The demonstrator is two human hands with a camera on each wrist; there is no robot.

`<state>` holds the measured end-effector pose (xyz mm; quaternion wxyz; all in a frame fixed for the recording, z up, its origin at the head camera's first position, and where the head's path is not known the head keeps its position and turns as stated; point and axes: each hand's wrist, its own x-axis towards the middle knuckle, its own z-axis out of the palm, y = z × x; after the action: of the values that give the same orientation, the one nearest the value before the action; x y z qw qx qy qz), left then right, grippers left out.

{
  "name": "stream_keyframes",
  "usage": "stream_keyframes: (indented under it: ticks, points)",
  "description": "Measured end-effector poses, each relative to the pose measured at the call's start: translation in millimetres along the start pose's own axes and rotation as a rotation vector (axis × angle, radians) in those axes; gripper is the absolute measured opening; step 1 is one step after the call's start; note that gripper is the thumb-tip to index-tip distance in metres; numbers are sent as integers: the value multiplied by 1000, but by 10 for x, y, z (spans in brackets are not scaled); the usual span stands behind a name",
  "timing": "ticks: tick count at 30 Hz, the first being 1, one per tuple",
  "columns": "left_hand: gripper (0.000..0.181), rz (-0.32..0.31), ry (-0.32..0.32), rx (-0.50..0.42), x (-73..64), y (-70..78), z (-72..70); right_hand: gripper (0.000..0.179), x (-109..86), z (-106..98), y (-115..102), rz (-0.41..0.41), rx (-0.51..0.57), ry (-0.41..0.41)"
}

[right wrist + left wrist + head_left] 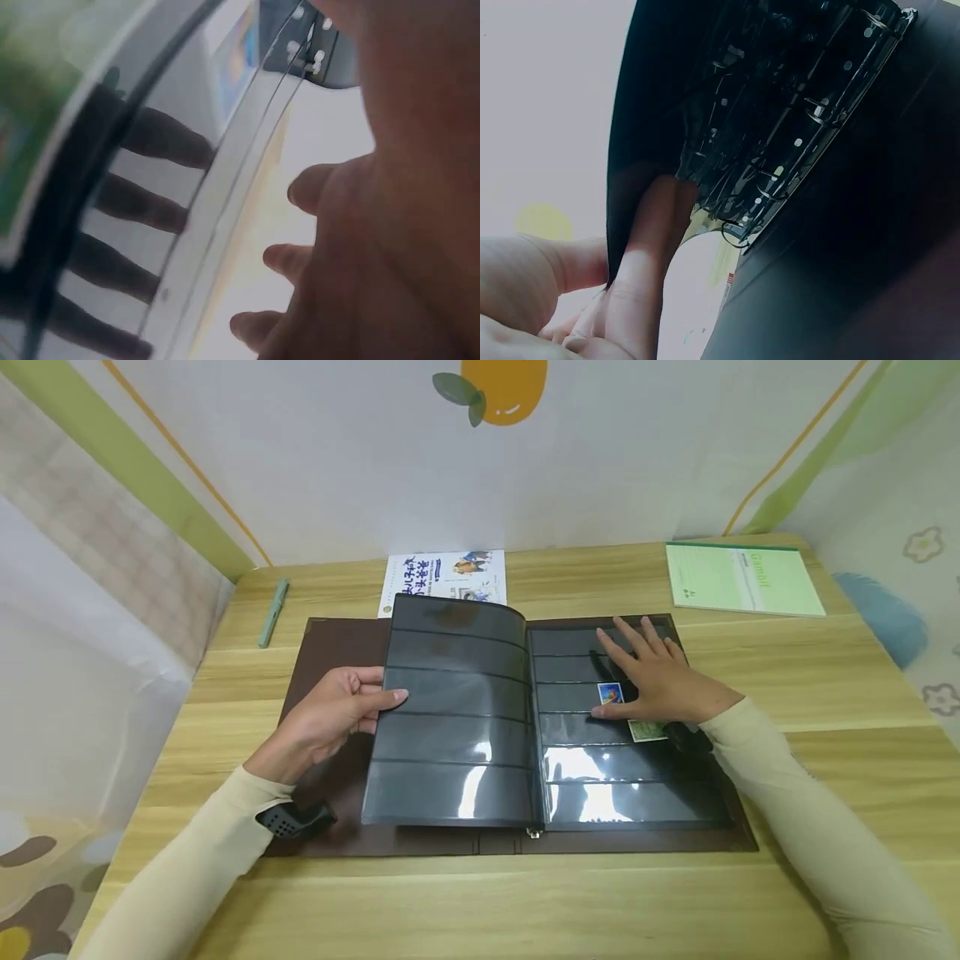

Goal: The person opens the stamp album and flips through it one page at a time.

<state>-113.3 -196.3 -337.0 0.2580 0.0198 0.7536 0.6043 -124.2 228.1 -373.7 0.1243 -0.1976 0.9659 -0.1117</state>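
A stamp album with a brown cover [341, 639] lies spread open. My left hand [330, 714] pinches the outer edge of its black pocket pages [450, 702], thumb on top and fingers beneath, lifting them off the cover. From below, the left wrist view shows the binder rings [817, 112] and punched sheets. My right hand [667, 685] is spread with its fingers apart over the right-hand page [570, 697]; whether it touches the page I cannot tell. Partly covered by that hand are a blue stamp [610, 692] and a green stamp [647, 731]. Dark finger reflections show on the glossy page in the right wrist view.
Behind the album lies a white illustrated booklet [450, 577], partly covered by the raised page. A green pen [273, 612] is at the back left of the wooden table [465, 902]. At the back right is a green notepad [742, 578].
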Motion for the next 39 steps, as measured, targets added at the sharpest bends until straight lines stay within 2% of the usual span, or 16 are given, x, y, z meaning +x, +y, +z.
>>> stream_keyframes:
  ticks: [4,7,10,18,21,25,27,30,34,36,39]
  points:
    - [47,-7,-4,10,-13,-11,-16,118,20,22,81,31,26,-70]
    - [62,-14,7,49,-18,-12,-31,119,27,42,118,50,38,-103]
    - [72,-24,24,98,-8,-16,-40,120,9,53,152,65,57,-113]
    - [76,-32,29,169,-15,-19,-74,122,-34,49,214,72,109,-112]
    - [68,-21,44,128,-46,-46,-151,122,-28,51,230,70,119,-110]
    - [56,-41,58,126,-67,-110,-275,122,-33,71,256,73,118,-109]
    - [58,-55,48,139,-65,-140,-312,121,-37,87,263,75,118,-109]
    - [56,-75,50,165,-54,-165,-333,121,-29,106,256,71,114,-105]
    - [58,-90,49,147,-69,-195,-336,121,-13,93,225,65,112,-106]
    - [59,-84,39,128,-66,-223,-338,120,-12,73,216,65,114,-107]
    - [49,-67,33,121,-39,-265,-341,120,-21,42,218,65,102,-101]
